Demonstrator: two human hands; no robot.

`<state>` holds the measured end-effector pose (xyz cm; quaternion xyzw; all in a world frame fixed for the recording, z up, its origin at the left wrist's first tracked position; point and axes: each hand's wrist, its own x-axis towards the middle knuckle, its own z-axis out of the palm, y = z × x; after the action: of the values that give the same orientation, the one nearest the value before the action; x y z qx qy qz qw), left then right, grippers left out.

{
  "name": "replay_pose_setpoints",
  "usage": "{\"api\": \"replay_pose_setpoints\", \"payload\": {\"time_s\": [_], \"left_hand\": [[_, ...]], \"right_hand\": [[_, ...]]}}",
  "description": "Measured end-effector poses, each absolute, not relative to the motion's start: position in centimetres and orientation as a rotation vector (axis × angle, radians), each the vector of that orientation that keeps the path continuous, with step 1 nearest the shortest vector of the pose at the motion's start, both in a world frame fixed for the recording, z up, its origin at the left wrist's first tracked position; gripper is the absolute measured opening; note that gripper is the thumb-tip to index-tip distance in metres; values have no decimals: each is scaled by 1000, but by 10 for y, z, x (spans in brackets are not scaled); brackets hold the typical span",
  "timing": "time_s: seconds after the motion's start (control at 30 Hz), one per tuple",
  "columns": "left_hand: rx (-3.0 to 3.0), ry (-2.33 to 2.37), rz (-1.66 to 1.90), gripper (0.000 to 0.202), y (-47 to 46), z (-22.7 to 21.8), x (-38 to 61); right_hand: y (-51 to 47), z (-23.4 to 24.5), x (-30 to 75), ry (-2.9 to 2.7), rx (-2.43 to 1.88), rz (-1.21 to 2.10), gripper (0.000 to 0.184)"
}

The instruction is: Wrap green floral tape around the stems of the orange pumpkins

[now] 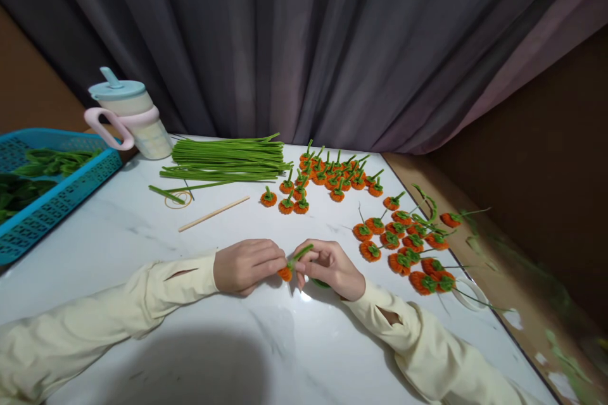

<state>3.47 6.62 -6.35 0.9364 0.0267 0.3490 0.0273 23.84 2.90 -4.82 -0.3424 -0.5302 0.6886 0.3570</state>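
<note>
My left hand [250,267] is closed on a small orange fuzzy pumpkin [285,274], and its fingers cover most of it. A green fuzzy stem [303,252] slants up to the right from the pumpkin's top. Fingers and thumb of my right hand [331,267] are pinched at the base of that stem, close to my left fingertips. Partly hidden under my right palm lies a green object [320,283], whose kind I cannot make out. Just ahead on the table are finished-looking orange pumpkins [285,205] with upright green stems.
A bundle of green pipe cleaners [228,158] lies at the back, near a wooden stick [213,214] and a rubber band [178,200]. More pumpkins with thin wires [401,262] spread at right beside a white ring [470,294]. Leftward stand a tumbler [149,130] and a blue basket [61,209].
</note>
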Motion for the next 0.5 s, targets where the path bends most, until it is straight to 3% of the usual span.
{"api": "replay_pose_setpoints", "payload": {"time_s": [0.5], "left_hand": [[2863,67,1040,27,67,-64,33]], "right_hand": [[27,-51,239,-1380,-906,1773,28]]}}
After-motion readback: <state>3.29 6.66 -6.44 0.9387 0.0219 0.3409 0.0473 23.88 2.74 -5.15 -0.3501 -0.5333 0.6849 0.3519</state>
